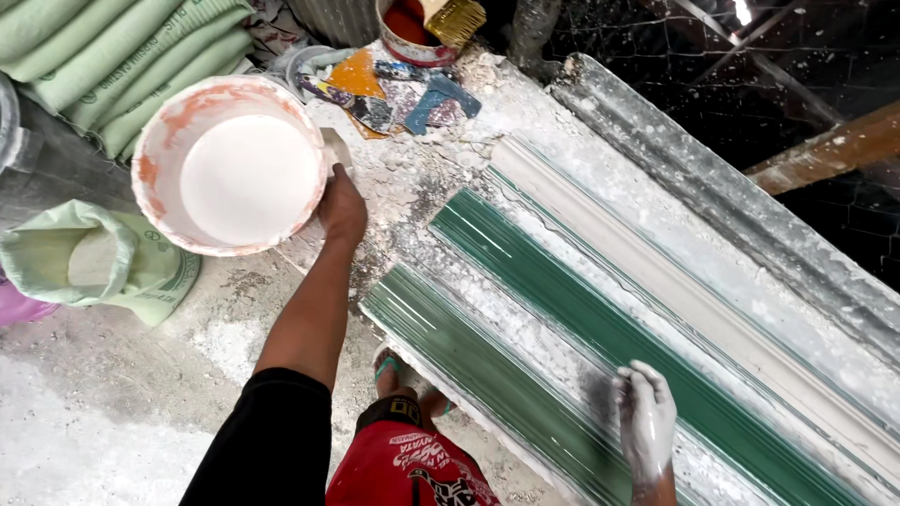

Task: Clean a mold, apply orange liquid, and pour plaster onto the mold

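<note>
From the head view, the left hand [342, 211] has its grip closed on the rim of a round bucket [159, 159] of white plaster mix, holding it level beside the counter [412, 178] — likely so the mix stays within reach. The right hand [645, 422], coated white, lies flat and open on a green ribbed mould [562, 300], holding nothing. A filled white mould [675, 290] lies alongside. A tin with a brush [455, 19] stands at the counter's far end.
</note>
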